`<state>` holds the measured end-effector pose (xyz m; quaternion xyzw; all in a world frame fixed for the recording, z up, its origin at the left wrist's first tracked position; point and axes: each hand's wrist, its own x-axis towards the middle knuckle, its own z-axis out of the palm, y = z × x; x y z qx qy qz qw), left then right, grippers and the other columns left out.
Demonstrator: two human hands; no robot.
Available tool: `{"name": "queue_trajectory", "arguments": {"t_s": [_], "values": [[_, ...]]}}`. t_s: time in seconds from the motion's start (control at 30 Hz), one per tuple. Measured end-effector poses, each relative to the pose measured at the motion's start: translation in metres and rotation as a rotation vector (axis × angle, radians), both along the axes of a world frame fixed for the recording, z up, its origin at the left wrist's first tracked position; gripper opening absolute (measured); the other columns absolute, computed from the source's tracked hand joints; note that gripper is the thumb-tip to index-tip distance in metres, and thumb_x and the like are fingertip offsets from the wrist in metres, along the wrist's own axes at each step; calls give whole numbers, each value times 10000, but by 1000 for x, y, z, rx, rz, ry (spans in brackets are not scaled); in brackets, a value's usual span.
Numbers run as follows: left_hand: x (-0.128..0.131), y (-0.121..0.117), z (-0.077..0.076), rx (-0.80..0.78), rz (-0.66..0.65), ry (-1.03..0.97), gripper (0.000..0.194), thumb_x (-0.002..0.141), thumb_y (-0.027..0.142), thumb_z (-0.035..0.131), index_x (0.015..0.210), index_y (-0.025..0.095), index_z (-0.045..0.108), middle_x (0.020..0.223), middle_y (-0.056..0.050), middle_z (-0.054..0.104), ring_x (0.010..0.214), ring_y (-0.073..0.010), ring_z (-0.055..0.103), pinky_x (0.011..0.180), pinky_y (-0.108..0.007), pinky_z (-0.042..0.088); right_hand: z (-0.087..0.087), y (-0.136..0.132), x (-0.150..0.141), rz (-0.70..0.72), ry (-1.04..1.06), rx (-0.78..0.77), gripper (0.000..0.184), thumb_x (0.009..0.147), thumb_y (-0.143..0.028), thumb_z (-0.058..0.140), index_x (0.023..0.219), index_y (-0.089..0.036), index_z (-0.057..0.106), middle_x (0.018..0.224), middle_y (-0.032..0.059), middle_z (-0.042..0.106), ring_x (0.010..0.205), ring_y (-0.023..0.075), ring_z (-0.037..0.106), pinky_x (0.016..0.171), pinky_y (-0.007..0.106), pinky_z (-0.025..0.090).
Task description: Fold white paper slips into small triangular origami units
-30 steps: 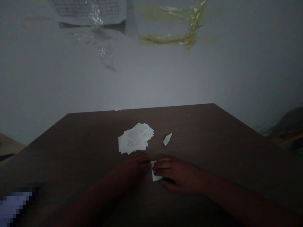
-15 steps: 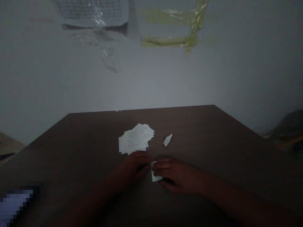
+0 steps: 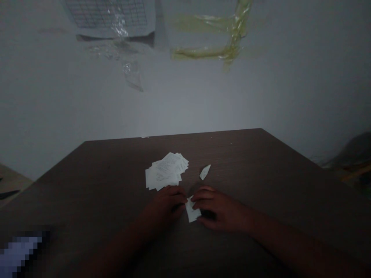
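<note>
A small folded piece of white paper [image 3: 191,211] lies on the dark brown table between my two hands. My right hand [image 3: 216,208] has its curled fingertips on the paper's upper right part, with the thumb near its lower right edge. From the other side, my left hand [image 3: 171,201] reaches the upper left corner, fingers bent and pressed at the paper. Just beyond that hand lies a fanned pile of white paper sheets [image 3: 166,172] with faint writing. A separate narrow folded paper [image 3: 205,172] rests beyond my right hand.
The table [image 3: 116,162] meets a pale wall [image 3: 185,100] along its far edge. Yellowed tape [image 3: 199,53] and a taped grid sheet [image 3: 107,13] are on the wall. A pixelated bright object [image 3: 19,253] is at the lower left.
The paper under my hands has turned slightly, and more of it shows. My right fingers have drawn back a little and curled; my left fingertips have come in to its corner.
</note>
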<state>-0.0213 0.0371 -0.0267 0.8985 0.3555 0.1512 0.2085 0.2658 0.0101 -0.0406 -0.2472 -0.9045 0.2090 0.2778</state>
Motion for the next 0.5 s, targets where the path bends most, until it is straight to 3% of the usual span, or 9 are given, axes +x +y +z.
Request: {"name": "queue_trajectory", "arguments": {"t_s": [0.27,0.5], "values": [[1,-9,15,-19,12,19,239,964,145,818,1166,270,842,1374,-71,811,1341,-328,743,1199,-498,601,0,-2,3,-7,-32,-16,358,1024,-228,843,1373,-219,767,1427,147,778,1379,311,715,1209,512,588],[2,-13,20,-65,32,50,389,860,187,924,1234,251,841,1438,-95,785,1421,-382,698,1247,-549,575,0,-2,4,-36,-46,-54,375,1001,-163,833,1366,-206,754,1424,153,790,1363,306,733,1215,503,592]]}}
